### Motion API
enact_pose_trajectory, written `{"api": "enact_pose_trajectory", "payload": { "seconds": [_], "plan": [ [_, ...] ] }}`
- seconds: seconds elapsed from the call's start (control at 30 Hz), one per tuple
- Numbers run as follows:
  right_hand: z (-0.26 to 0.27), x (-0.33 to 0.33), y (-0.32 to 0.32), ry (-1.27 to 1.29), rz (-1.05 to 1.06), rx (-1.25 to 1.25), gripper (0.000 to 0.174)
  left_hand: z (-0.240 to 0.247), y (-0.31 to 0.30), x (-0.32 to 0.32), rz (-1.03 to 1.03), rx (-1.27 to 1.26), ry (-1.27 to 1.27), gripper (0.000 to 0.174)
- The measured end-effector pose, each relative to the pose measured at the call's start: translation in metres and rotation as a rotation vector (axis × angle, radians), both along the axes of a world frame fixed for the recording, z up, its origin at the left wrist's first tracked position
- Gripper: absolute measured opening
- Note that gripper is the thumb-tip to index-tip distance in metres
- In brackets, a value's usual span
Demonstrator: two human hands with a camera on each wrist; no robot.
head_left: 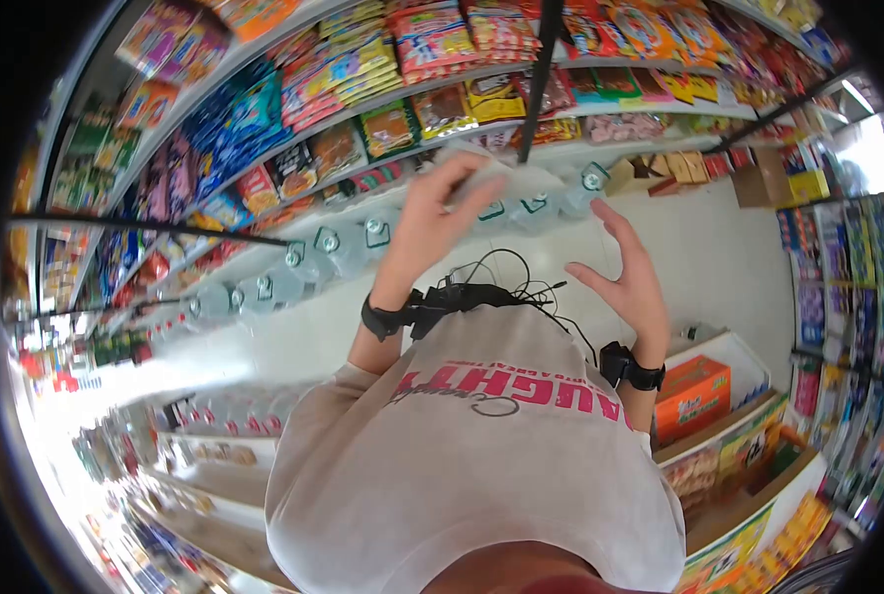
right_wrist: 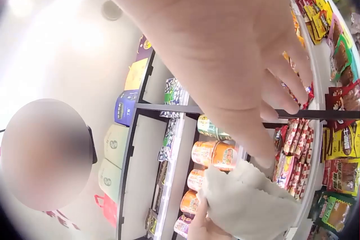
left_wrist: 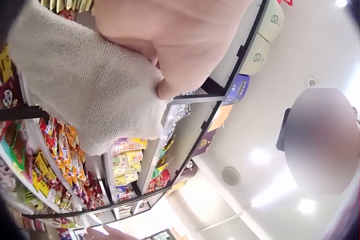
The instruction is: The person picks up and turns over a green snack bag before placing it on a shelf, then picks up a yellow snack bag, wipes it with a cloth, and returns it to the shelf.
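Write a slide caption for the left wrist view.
Left hand grips a pale cloth beside store shelves stocked with snack packets.

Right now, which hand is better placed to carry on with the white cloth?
Probably left: the left hand grips the white cloth, while the right hand is open and holds nothing.

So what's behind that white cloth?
Shelves of snack packets show around the cloth, which the left grip holds. Whatever sits directly behind the cloth is covered.

Packed shelves crowd left hand, aisle open
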State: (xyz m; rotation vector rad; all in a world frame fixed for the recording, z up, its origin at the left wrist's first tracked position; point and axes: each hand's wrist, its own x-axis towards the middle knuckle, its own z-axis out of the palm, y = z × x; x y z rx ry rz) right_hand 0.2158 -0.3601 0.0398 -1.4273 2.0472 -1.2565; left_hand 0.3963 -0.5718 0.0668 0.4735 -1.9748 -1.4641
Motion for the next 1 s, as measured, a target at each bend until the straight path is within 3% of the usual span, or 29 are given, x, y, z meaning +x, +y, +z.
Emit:
{"api": "enact_pose_trajectory", "payload": {
  "seconds": [0.1, 0.3, 0.4, 0.5, 0.6, 0.8, 0.9, 1.0],
  "plan": [
    [-0.015, -0.008, 0.003, -0.016, 0.085, 0.077, 0.060, 0.012, 0.036, -0.004, -0.010, -0.115, -0.062, 0.013],
    [-0.019, -0.009, 0.003, -0.209, 0.154, -0.053, 0.032, 0.005, 0.076, 0.002, 0.084, -0.122, -0.216, 0.019],
    [-0.024, -0.004, 0.004, -0.158, 0.182, -0.141, 0.025, 0.001, 0.085, 0.012, 0.119, -0.081, -0.207, 0.020],
    [-0.033, 0.006, 0.002, -0.108, 0.172, -0.221, 0.021, 0.009, 0.093, 0.022, 0.120, -0.001, -0.236, 0.020],
    [-0.028, 0.022, -0.004, -0.139, 0.205, -0.199, 0.021, -0.011, 0.086, 0.049, 0.140, -0.180, -0.297, 0.020],
    [-0.005, 0.074, -0.035, -0.178, 0.422, -0.168, 0.021, -0.014, 0.078, 0.107, 0.274, -0.163, -0.137, 0.019],
    [-0.023, 0.108, -0.060, -0.140, 0.528, -0.167, 0.021, -0.014, 0.068, 0.147, 0.271, -0.158, -0.149, 0.020],
    [-0.025, 0.158, -0.085, -0.067, 0.512, -0.182, 0.021, -0.017, 0.060, 0.195, 0.294, -0.007, -0.224, 0.021]
  ]
}}
